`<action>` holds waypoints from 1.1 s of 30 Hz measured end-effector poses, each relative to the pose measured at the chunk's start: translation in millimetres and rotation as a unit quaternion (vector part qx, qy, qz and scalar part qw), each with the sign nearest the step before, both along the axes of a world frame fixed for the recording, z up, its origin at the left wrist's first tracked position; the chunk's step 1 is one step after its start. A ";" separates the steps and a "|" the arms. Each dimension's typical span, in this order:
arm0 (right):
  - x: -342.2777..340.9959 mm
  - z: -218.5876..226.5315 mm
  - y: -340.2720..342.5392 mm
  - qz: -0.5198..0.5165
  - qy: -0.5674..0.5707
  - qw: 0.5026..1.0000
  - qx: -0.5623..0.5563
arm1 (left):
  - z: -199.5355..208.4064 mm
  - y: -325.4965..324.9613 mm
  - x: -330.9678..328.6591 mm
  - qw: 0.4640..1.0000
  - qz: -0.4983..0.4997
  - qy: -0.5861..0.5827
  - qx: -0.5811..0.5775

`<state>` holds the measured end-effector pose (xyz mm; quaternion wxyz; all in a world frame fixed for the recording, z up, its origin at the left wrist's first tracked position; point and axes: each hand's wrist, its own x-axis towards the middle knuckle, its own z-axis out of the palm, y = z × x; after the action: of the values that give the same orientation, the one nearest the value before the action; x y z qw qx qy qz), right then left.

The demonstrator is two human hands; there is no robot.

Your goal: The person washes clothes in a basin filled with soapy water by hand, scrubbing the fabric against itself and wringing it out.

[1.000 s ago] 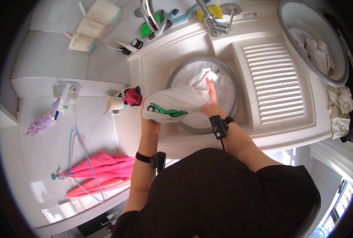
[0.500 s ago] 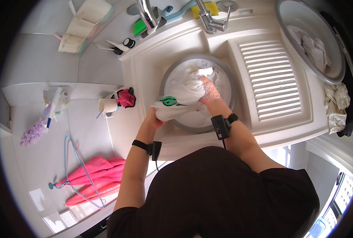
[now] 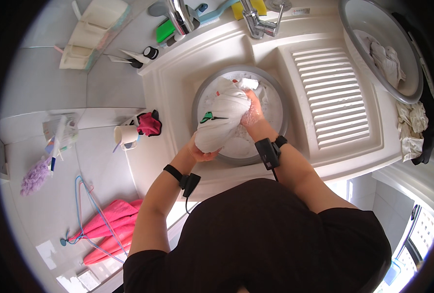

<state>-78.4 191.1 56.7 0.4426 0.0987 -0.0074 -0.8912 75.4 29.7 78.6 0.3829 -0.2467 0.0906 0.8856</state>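
A wet white garment (image 3: 222,108) with a green and black print hangs twisted and bunched over a round grey basin (image 3: 246,69). Its lower left end lies in my left hand (image 3: 202,150), whose fingers curl under and around the cloth. My right hand (image 3: 254,110), wet and flecked with suds, is wrapped on the upper right side of the bundle. Small red patches show at the garment's far end. Foamy water and more white cloth fill the basin below, partly hidden by the bundle.
The basin stands in a cream sink (image 3: 170,97), with a ribbed washboard (image 3: 331,97) on the right. A chrome faucet (image 3: 258,24) rises behind. Far right is a grey tub (image 3: 390,31) holding white cloth. A cup (image 3: 125,136) and pink cloth (image 3: 149,124) sit left.
The garment has gone from a stretched-out length to a thicker, twisted bundle. My hands have come slightly closer together, and the view has shifted a little.
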 end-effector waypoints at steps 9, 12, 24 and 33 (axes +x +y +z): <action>-20.5 -10.9 -7.8 0.008 -0.193 0.955 0.226 | 34.1 33.5 -14.1 0.911 0.288 0.100 -0.277; -16.6 -9.5 -9.4 -0.005 -0.246 0.934 0.260 | 25.7 21.6 2.8 0.844 0.352 0.183 -0.361; 3.3 -27.3 -7.8 0.125 -0.213 0.921 0.303 | 84.0 12.9 7.8 0.072 0.043 0.421 -0.903; 5.2 12.3 2.6 0.065 -0.139 0.923 0.353 | 103.8 30.9 -6.3 0.236 0.067 0.428 -0.870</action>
<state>-73.2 193.7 69.1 0.4306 0.3713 0.2526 -0.7829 69.1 60.6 182.4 -0.2226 -0.0183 0.9391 0.2612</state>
